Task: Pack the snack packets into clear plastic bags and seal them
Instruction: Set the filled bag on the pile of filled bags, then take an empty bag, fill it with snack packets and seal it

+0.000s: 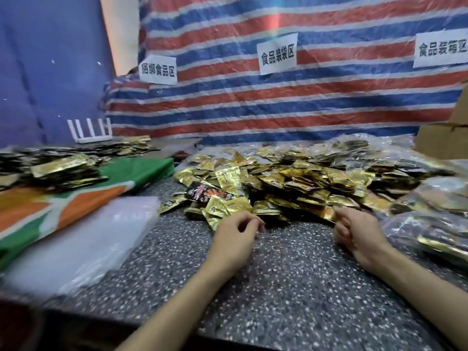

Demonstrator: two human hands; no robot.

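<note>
A big heap of gold and black snack packets lies across the middle of the speckled stone table. A stack of flat clear plastic bags sits at the front left. My left hand hovers at the heap's near edge with loosely curled fingers and holds nothing. My right hand is at the heap's right front edge, thumb and forefinger pinching the corner of a gold packet; its other fingers are curled. The frame is slightly blurred.
Filled clear bags pile up on the right. A green, orange and white sheet carries a second packet pile on the left. Cardboard boxes stand at the back right, a white rack at the back left, a striped tarp behind.
</note>
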